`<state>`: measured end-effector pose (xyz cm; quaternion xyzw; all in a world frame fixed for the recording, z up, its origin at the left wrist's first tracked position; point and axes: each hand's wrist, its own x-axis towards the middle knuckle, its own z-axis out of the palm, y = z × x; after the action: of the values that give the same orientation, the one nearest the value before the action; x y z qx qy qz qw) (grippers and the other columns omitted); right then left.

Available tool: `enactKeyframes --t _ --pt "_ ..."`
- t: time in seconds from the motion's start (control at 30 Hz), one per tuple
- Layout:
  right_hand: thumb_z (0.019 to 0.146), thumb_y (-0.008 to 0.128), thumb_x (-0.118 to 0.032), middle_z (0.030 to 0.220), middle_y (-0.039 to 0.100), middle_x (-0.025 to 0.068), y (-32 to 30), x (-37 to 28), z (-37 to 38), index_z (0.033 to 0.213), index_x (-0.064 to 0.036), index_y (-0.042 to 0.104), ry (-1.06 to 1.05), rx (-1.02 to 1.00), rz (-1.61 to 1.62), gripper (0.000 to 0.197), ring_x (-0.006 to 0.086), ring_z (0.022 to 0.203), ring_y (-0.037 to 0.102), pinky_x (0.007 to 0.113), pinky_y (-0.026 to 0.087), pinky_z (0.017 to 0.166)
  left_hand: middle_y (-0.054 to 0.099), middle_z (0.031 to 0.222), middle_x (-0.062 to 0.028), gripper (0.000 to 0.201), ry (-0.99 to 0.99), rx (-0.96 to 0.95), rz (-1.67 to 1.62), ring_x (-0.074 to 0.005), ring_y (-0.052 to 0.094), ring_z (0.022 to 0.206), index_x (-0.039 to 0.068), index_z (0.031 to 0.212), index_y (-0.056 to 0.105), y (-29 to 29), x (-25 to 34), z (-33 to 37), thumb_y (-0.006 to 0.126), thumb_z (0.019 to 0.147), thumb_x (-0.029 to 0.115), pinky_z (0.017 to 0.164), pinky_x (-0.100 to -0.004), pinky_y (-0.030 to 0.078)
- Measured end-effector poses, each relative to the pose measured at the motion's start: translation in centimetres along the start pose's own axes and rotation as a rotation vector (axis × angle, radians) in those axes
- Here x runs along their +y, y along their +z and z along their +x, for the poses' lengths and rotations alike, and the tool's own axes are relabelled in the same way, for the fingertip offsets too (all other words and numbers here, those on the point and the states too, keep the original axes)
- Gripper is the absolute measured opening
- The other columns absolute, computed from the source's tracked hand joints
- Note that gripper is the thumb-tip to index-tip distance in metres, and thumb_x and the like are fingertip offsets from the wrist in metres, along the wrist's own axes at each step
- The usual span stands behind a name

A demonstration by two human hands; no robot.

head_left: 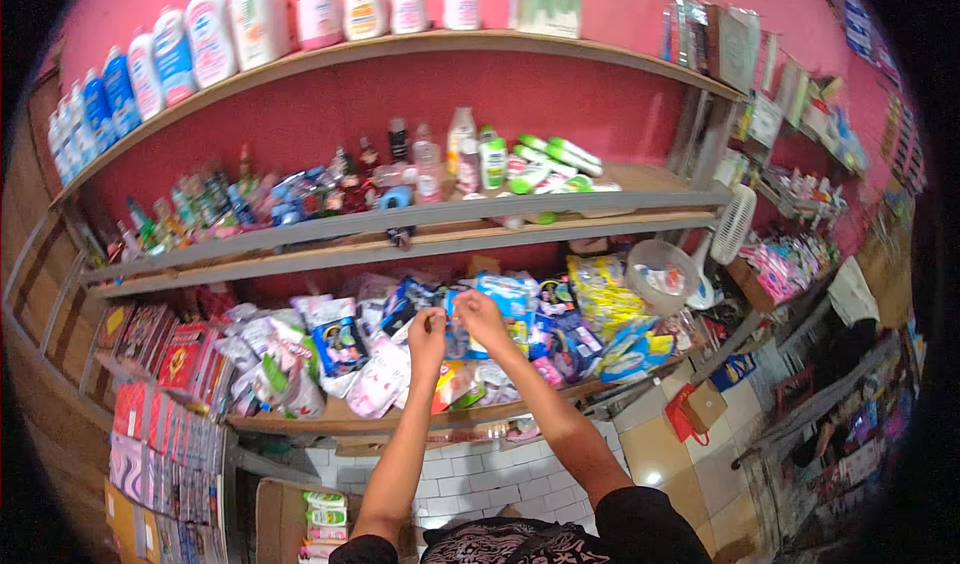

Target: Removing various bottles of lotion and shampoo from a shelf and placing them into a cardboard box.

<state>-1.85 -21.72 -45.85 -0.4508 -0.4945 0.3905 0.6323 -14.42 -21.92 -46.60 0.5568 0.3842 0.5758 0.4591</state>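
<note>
Both my arms reach out over the lower shelf (400,422), which is heaped with soft plastic packets. My left hand (428,332) is closed, its fingers bent together near the tips. Close to its right, my right hand (479,320) is also closed, fingers curled inward. Something small or clear may be between them, but I cannot make it out. Behind and below the hands lie blue packets (508,299). A white and pink packet (379,379) lies left of my left forearm, and a dark blue packet (340,345) is farther left.
Above, a middle shelf (640,202) bears small bottles and green-capped tubes (545,169). Lotion bottles (362,2) line the top shelf. Yellow packets (608,294) and a clear tub (660,276) sit at right, beside a white fan (733,224). Stacked books (180,359) stand left; a cardboard box (280,524) is below.
</note>
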Motion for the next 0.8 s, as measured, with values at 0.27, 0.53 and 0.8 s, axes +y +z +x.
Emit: enactKeyframes --t 0.27,0.53,0.8 --pt "0.088 0.056 -0.01 0.07 0.061 0.006 -15.9 -10.5 3.1 0.088 0.0013 0.059 -0.193 0.239 -0.1 0.012 0.0111 0.058 0.058 0.024 0.048 0.052 0.063 0.082 -0.0034 0.017 0.171 -0.199 -0.145 -0.0087 0.055 0.072 0.005 0.094 0.06 15.9 7.7 2.6 0.056 0.091 0.021 0.06 -0.0222 0.041" --pt "0.087 0.056 -0.011 0.071 0.062 0.0066 -24.9 -18.0 6.5 0.092 0.0029 0.058 -0.29 0.361 -0.146 0.015 0.0108 0.058 0.056 0.024 0.045 0.052 0.064 0.079 -0.0054 0.019 0.21 -0.362 -0.154 -0.0105 0.057 0.068 0.001 0.096 0.06 26.4 14.2 7.2 0.054 0.091 0.019 0.062 -0.0239 0.043" --pt "0.083 0.056 -0.01 0.068 0.063 0.0067 -30.3 -20.2 12.7 0.087 0.002 0.061 -0.316 0.431 -0.368 0.014 0.011 0.06 0.058 0.027 0.045 0.054 0.065 0.078 -0.011 0.022 0.347 -0.319 -0.014 -0.0144 0.061 0.07 -0.004 0.095 0.06 30.8 15.9 16.4 0.053 0.09 0.016 0.064 -0.0273 0.049"
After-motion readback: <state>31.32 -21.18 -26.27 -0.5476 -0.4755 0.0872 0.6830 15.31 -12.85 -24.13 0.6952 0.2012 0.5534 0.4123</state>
